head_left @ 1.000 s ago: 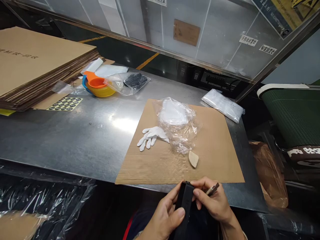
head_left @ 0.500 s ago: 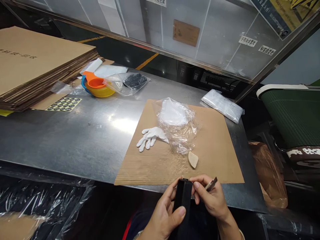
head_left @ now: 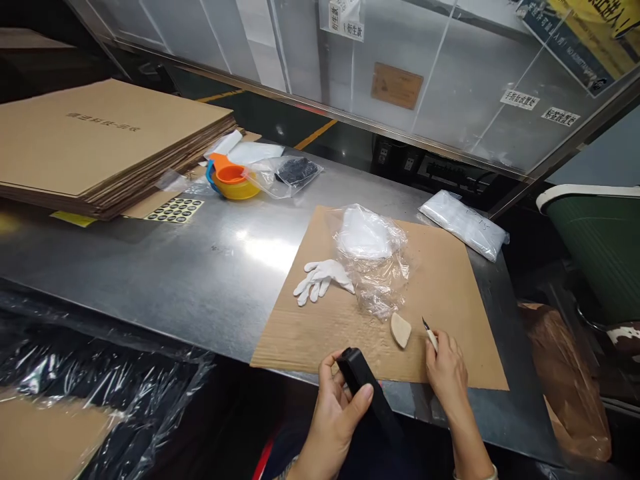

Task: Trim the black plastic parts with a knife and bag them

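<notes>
My left hand (head_left: 334,417) is wrapped round a long black hollow part (head_left: 367,383), tilted in front of the table's front edge. Its lower end fades into the dark clothing behind it. Over the right front of the cardboard sheet (head_left: 445,267), my right hand (head_left: 447,367) grips a small craft knife (head_left: 431,335) with a pale handle, its dark pointed blade facing up and away. Left of the knife lies a beige wedge-shaped pad (head_left: 401,331). Farther back on the cardboard are a crumpled clear plastic bag (head_left: 383,280) and a white glove (head_left: 323,279).
Stacked flat cardboard (head_left: 115,143) covers the back left of the metal table (head_left: 150,280). Beside it are a sheet of round stickers (head_left: 175,210), orange and yellow tape dispensers (head_left: 235,181) and a bag with something black (head_left: 296,172). A plastic-wrapped pack (head_left: 465,223) lies back right.
My right hand has moved away from the black part, rightward over the cardboard, with the knife now pointing up. My left hand has tilted the black part leftward. The camera view has shifted.
</notes>
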Motion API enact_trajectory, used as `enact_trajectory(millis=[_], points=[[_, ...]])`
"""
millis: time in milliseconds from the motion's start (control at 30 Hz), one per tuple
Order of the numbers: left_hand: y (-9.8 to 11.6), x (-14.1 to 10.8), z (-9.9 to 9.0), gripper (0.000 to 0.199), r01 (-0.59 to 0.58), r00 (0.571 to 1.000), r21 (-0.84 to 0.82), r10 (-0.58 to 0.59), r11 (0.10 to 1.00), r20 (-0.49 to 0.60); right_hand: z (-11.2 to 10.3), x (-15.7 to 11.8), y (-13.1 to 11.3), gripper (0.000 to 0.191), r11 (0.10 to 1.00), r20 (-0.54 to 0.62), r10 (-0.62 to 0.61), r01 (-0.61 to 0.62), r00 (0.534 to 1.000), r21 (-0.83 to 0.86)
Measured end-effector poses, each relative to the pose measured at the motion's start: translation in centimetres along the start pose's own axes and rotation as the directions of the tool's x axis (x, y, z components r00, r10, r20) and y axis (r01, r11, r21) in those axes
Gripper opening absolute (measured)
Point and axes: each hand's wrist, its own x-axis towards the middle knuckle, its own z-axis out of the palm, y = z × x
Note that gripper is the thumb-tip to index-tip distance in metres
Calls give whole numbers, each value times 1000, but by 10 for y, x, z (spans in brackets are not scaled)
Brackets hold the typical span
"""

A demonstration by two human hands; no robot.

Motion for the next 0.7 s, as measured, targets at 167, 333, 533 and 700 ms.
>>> enact_trajectory(millis=[167, 333, 533, 700], points=[[-4, 6, -3, 69, -45, 999, -22, 44, 999, -14, 9, 12, 13, 30, 993, -67, -63, 56, 996, -100], [11, 3, 5, 71, -11, 1000, -59, 9, 998, -27, -3, -2, -7, 43, 983, -35, -181, 180, 983, -39], [13, 4, 3, 53, -11, 996, -95, 2, 995, -86, -29, -46, -46, 61, 765, 351, -564, 314, 747, 562], [16, -2, -1, 34, 37, 999, 68, -39, 997, 25, -27, -48, -41, 25, 751, 276, -393, 133, 877, 647]])
